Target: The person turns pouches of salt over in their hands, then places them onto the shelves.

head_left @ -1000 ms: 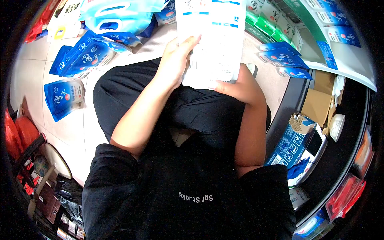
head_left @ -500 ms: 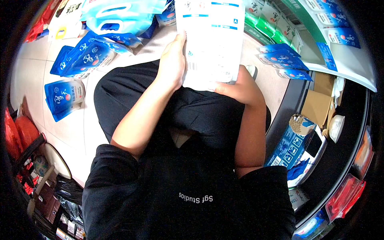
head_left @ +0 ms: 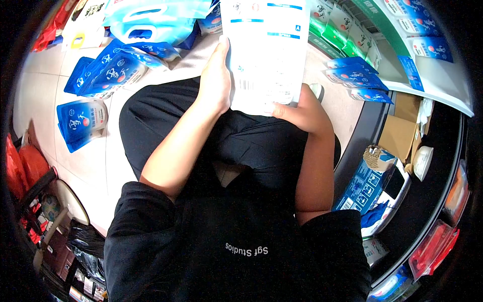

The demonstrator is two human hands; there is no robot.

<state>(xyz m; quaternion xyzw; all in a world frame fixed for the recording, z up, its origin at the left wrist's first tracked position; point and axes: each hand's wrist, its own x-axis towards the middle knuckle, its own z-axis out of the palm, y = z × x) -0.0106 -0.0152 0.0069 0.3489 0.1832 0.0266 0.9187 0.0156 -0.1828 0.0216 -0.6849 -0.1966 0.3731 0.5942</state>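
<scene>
A white printed packet with blue stripes and a barcode stands upright above my lap, its top cut off by the frame edge. My left hand is closed on the packet's left edge, with most of the fingers hidden behind it. At the lower right corner, my right hand grips the same packet, thumb across the front. Left of my knees lie blue-and-white packets, and a smaller stack of packets sits nearer to me.
Light-blue handled bags stand at the back left. More blue packets lie to the right, near green packets on a rack. A dark shelf at right holds an opened blue box, cardboard and a white bowl.
My right thumb has shifted slightly to the right along the packet's lower edge. Both hands keep hold of the packet; the surroundings look the same.
</scene>
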